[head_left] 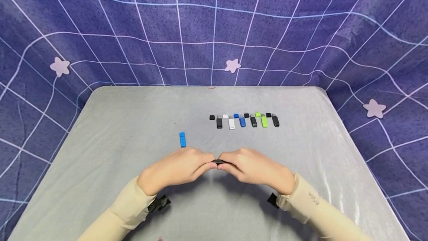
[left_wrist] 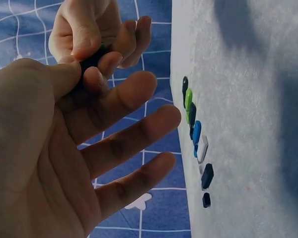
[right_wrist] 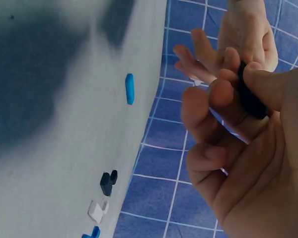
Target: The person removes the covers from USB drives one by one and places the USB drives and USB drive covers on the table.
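While the head view is hiding the outer fingers [left_wrist: 136, 129] of the left hand [head_left: 182, 166], its wrist view is showing them spread. That hand and the right hand [head_left: 257, 168] are pinching a black stick [head_left: 219, 161] above the worktop [head_left: 127, 122].

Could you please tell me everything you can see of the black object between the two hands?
The black object is small and slim, smooth and plastic-looking, with a rounded end visible in the right wrist view. It is held above the grey table, crosswise between the hands in the head view. The left hand pinches one end and the right hand the other. Fingers cover much of it, so any cap or seam cannot be told.
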Demonstrator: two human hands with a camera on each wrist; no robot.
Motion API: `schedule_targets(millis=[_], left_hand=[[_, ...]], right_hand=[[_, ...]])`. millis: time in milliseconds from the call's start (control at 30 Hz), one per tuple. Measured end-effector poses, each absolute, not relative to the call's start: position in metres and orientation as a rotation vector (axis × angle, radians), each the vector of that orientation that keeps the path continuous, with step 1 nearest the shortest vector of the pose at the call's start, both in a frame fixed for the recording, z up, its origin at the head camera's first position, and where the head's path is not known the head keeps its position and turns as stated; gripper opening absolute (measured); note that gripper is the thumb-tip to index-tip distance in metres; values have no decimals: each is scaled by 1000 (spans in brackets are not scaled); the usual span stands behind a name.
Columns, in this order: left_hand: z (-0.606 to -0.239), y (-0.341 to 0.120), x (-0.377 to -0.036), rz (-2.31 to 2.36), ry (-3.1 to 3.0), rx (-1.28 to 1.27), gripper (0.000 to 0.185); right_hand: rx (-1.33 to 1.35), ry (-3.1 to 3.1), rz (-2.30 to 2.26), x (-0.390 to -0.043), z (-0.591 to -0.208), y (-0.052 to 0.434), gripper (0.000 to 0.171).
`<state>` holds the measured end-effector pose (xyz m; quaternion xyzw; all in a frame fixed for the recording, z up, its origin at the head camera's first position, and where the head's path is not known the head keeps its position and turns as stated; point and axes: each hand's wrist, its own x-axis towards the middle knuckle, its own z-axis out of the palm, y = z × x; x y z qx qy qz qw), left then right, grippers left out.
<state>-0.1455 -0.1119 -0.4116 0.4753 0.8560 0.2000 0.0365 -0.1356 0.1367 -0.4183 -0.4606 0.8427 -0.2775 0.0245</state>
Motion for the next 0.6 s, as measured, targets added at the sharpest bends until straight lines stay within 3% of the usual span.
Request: schedule_targets(millis=[600], left_hand=[[-416,-115,-145,658,2597,1515,35]], right_hand=[[-1421,2590,-839,-132,-416,139,15]])
